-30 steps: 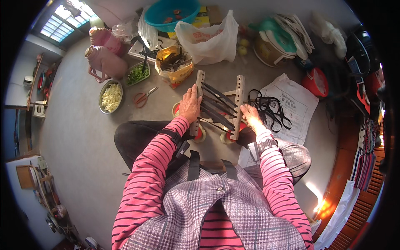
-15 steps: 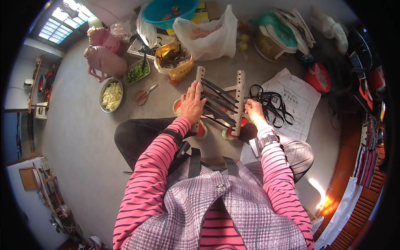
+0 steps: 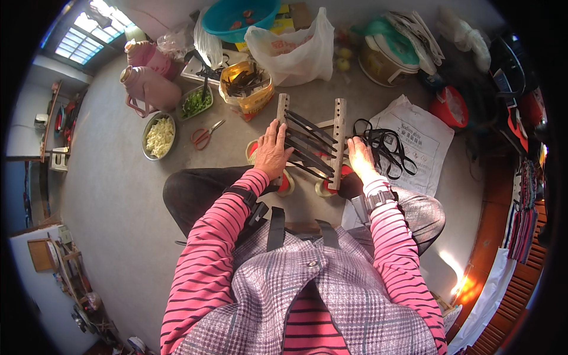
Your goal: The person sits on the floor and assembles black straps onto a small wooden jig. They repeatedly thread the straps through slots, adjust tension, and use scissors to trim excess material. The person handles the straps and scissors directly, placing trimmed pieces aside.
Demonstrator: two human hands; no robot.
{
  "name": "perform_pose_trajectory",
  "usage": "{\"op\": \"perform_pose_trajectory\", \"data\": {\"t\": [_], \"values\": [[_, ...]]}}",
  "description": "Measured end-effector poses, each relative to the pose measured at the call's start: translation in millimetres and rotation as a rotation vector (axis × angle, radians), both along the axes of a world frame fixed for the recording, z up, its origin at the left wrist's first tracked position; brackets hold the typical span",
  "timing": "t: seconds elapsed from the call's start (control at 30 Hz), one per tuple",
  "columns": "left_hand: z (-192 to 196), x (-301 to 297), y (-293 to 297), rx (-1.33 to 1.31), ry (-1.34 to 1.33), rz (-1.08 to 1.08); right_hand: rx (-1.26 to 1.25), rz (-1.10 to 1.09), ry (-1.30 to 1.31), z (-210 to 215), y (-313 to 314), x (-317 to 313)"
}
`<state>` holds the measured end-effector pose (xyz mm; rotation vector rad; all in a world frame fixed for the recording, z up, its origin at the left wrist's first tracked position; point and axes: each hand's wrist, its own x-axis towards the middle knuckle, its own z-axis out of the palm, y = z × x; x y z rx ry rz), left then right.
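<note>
A: Head view, containers?
B: Metal bowl (image 3: 158,135) holds pale shreds; teal basin (image 3: 239,16) holds red bits.
A: Hands?
B: Left hand (image 3: 271,152) lies flat, fingers spread, on the wooden frame (image 3: 310,142)'s left rail. Right hand (image 3: 359,155) curls beside the right rail, pinching black straps (image 3: 384,148). Bare floor (image 3: 112,195) on the left.

A home's bare concrete floor used as a work and cooking spot. In the upper left of the frame stand pink thermos jugs (image 3: 151,74) and bowls of chopped vegetables (image 3: 158,135); a teal basin (image 3: 236,15), plastic bags (image 3: 293,50) and a rice cooker (image 3: 387,56) crowd the top.
</note>
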<state>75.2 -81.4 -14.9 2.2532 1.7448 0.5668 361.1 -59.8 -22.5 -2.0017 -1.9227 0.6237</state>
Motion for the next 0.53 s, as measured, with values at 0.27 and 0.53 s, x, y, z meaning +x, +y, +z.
{"op": "perform_pose_trajectory", "data": {"t": [0.27,0.53], "values": [[-17.4,-14.7,9.1,-0.293,-0.444,0.294,-0.063,0.047,0.076,7.7,-2.4,-4.2],[-39.9,-16.6,16.6,-0.394,-0.811,0.413,0.010,0.074,0.003,-32.8,-5.3,7.7]]}}
